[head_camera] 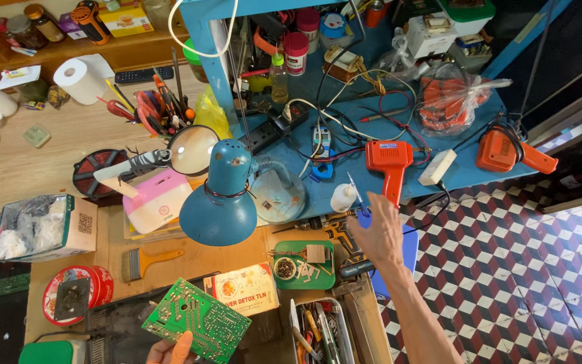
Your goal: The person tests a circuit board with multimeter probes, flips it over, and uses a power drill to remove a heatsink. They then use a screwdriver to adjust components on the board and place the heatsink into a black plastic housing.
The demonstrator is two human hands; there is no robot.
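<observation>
1. We are holding a green circuit board in our left hand, grip closed on its lower edge, below the blue desk lamp.
2. We are stretching our right hand, fingers open and holding nothing, toward the orange soldering gun, right of the lamp.
3. A green tray is sitting on the bench, below and right of the lamp.

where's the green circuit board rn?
Head view, bottom centre-left: the green circuit board is held in the left hand, below the blue desk lamp, beside a printed carton.
</observation>
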